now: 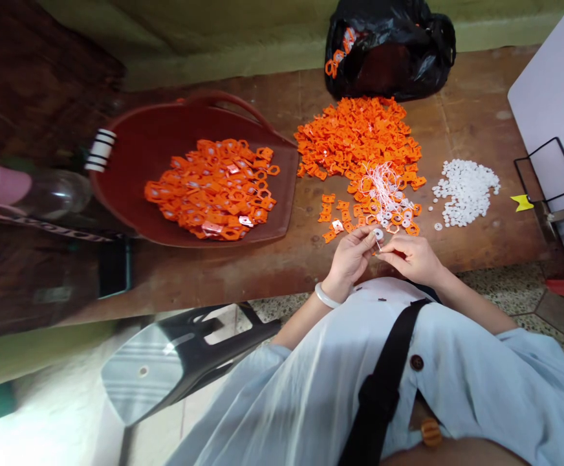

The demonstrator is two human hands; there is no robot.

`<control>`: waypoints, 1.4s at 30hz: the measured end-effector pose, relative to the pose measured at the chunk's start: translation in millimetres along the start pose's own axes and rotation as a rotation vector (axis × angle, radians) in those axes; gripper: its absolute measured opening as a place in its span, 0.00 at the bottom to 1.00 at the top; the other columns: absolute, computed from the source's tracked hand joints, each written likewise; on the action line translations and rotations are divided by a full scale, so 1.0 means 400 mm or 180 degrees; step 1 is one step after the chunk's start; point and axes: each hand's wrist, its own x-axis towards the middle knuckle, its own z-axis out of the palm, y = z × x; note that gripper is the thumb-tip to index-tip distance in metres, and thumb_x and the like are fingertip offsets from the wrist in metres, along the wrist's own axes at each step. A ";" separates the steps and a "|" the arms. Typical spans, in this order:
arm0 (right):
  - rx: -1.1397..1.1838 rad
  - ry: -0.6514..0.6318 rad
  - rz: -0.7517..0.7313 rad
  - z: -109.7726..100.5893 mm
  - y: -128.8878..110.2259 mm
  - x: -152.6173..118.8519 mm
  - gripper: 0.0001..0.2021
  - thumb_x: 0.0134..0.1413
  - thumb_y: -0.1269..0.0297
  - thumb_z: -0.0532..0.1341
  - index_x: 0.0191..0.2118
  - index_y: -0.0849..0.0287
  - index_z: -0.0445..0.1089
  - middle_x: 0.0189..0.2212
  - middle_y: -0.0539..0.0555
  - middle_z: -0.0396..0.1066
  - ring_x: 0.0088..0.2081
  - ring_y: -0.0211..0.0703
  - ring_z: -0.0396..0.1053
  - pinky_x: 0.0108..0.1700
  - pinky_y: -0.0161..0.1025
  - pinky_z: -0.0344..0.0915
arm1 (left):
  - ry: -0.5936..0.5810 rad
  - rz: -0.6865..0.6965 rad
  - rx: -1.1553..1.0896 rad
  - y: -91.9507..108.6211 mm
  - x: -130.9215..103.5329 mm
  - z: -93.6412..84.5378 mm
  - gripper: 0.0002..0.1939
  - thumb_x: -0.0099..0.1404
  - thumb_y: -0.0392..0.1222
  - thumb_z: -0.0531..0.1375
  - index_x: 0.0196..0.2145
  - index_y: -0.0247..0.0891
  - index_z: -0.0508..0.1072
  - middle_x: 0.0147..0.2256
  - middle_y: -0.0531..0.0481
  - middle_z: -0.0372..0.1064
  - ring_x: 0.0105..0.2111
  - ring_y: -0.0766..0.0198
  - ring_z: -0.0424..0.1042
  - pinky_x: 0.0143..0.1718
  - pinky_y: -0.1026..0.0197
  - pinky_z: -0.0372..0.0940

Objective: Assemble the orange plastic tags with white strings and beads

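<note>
My left hand [351, 257], with a pale bangle on its wrist, pinches a small white spool-like disc [378, 233] with a grey centre. A short white string [379, 247] runs down from the disc to the fingertips of my right hand [412, 256], which are closed on it. Both hands are close together at the table's front edge. Just beyond them lies a tangle of pinkish-white strings [383, 184], with several white discs at its lower end. Orange plastic pieces [359, 133] are heaped behind the strings, and a few lie in short rows to the left.
A dark red basket [289, 194] holding orange pieces stands on the wooden table [243, 268]. White beads [467, 193] are piled at right, near a black wire stand [548, 169]. An open black plastic bag [389, 52] sits behind; a grey plastic stool [165, 369] stands below the table.
</note>
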 end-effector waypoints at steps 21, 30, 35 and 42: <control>0.2647 0.0098 0.1739 0.004 0.092 0.009 0.19 0.44 0.49 0.69 0.33 0.56 0.63 0.21 0.44 0.65 0.22 0.34 0.63 0.27 0.35 0.62 | -0.0366 -0.0347 0.0003 0.026 -0.023 0.009 0.17 0.45 0.44 0.75 0.27 0.33 0.74 0.25 0.52 0.70 0.24 0.71 0.69 0.27 0.68 0.66; 0.0867 -0.0006 0.1238 -0.021 0.050 0.059 0.02 0.48 0.67 0.63 0.30 0.58 0.70 0.28 0.50 0.72 0.30 0.39 0.68 0.36 0.38 0.65 | -0.0043 0.0297 0.1581 -0.011 -0.025 0.007 0.13 0.48 0.41 0.72 0.30 0.34 0.74 0.27 0.52 0.72 0.26 0.68 0.71 0.31 0.65 0.66; -0.0235 0.0109 0.0371 -0.007 0.005 0.035 0.08 0.53 0.74 0.59 0.35 0.55 0.74 0.35 0.54 0.76 0.38 0.46 0.72 0.43 0.43 0.68 | 0.0474 0.1343 0.2372 -0.031 -0.031 0.005 0.12 0.52 0.30 0.65 0.35 0.39 0.78 0.34 0.51 0.73 0.34 0.66 0.72 0.39 0.63 0.66; -0.0292 0.0897 0.0122 0.033 0.014 -0.005 0.08 0.57 0.70 0.59 0.36 0.52 0.75 0.39 0.55 0.75 0.42 0.46 0.74 0.47 0.46 0.71 | 0.0589 0.1477 0.1843 -0.033 -0.027 0.017 0.09 0.52 0.34 0.66 0.34 0.39 0.76 0.38 0.49 0.73 0.41 0.62 0.73 0.43 0.60 0.68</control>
